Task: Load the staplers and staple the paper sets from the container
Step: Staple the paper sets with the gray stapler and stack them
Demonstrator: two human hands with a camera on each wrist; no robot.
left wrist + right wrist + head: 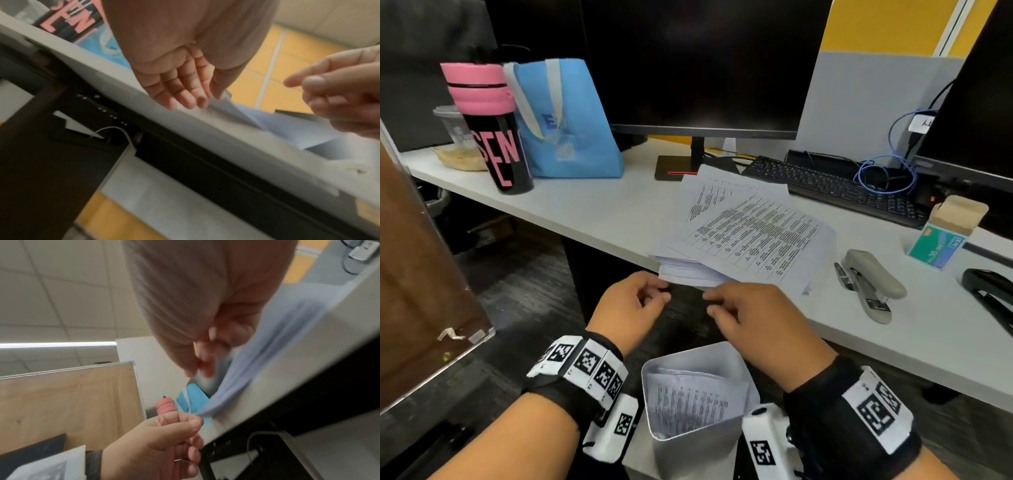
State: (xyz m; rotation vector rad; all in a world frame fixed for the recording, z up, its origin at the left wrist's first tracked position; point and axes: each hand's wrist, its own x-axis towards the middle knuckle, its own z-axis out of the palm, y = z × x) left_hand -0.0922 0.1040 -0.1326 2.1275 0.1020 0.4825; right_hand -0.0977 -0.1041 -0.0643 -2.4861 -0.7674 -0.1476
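Observation:
A thick stack of printed paper sets [750, 233] lies on the white desk [592, 209], its near corner hanging over the front edge. My left hand [661, 291] pinches that overhanging corner between thumb and forefinger; the left wrist view shows the thumb on the paper [298, 129]. My right hand [710, 303] hovers loosely curled at the stack's front edge and holds nothing. A grey stapler [873, 284] lies opened out to the right of the stack. A black stapler [993, 294] sits at the far right. The white container [688, 452] below my wrists holds more printed sheets.
An open green staple box [941, 236] stands behind the grey stapler. A keyboard [835, 188] and a monitor [705, 61] are behind the papers. A pink-and-black bottle [496, 130] and a blue bag [568, 123] stand at the left.

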